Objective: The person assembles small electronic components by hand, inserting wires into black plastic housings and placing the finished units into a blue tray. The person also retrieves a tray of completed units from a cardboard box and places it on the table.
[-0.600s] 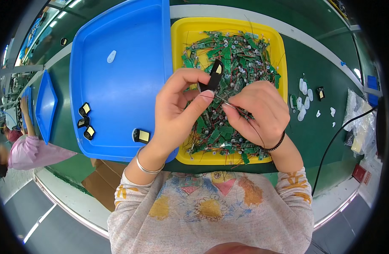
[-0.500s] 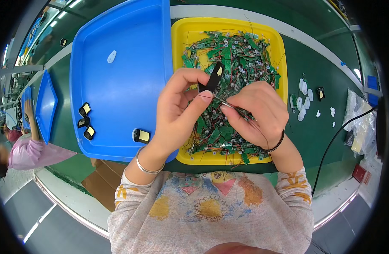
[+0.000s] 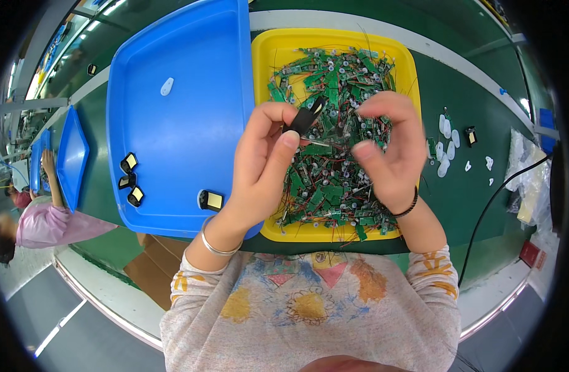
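Observation:
My left hand pinches a small black plastic casing with a cream-coloured patch between thumb and fingers. A slim shiny strip sticks out beside the thumb; whether it is attached to the casing, I cannot tell. To the right, my right hand hovers with thumb and forefinger apart and nothing visible between them. Beneath both hands lies a yellow tray heaped with green circuit boards that have thin red and black wires.
At left, a large blue tray holds several black casings and one white oval piece. White pieces, another black casing, a plastic bag and a black cable are at right. Another person works far left.
My right hand has let go of the thin wires or strip by the casing and drawn back, its fingers spreading. My left hand still holds the casing, now tilted slightly.

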Motion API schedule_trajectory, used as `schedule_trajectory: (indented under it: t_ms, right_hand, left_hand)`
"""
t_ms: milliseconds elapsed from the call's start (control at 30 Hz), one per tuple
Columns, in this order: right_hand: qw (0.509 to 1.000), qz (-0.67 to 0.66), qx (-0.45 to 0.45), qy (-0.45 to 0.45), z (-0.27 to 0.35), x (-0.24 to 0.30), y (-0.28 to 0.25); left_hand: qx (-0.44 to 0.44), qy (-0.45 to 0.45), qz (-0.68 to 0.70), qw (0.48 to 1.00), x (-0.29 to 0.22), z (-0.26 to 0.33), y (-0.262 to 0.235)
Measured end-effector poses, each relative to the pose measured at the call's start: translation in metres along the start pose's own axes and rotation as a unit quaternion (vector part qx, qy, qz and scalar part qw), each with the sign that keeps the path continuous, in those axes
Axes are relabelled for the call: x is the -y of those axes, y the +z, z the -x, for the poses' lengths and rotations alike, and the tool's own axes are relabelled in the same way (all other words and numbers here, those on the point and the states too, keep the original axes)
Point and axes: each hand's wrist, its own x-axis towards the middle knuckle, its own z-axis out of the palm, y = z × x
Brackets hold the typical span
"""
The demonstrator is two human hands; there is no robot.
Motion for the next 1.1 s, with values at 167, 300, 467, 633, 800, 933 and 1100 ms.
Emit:
schedule_trajectory:
  t_ms: [167,300,467,633,800,933,1100]
  right_hand:
    - [0.991,0.08,0.095,-0.052,0.002,0.006,0.014]
    - [0.996,0.027,0.088,-0.007,0.003,0.005,0.013]
    - [0.995,-0.012,0.098,0.012,0.005,0.004,0.011]
    - [0.993,-0.023,0.117,0.013,0.005,0.007,0.012]
    - [0.993,-0.013,0.113,-0.002,0.004,0.006,0.014]
    - [0.99,-0.008,0.132,0.039,0.007,0.005,0.011]
    - [0.985,-0.107,0.098,0.09,0.008,-0.002,0.012]
  left_hand:
    - [0.029,0.016,-0.056,0.998,0.006,0.001,-0.002]
    - [0.045,0.015,-0.051,0.998,0.006,-0.002,0.0]
    - [0.057,0.012,-0.038,0.998,0.005,-0.004,0.001]
    - [0.052,0.018,-0.024,0.998,0.007,-0.003,-0.002]
    - [0.042,0.044,-0.026,0.998,0.005,-0.003,-0.004]
    - [0.034,0.04,-0.107,0.993,0.007,-0.004,-0.008]
    - [0.029,0.059,-0.181,0.981,0.005,-0.006,-0.004]
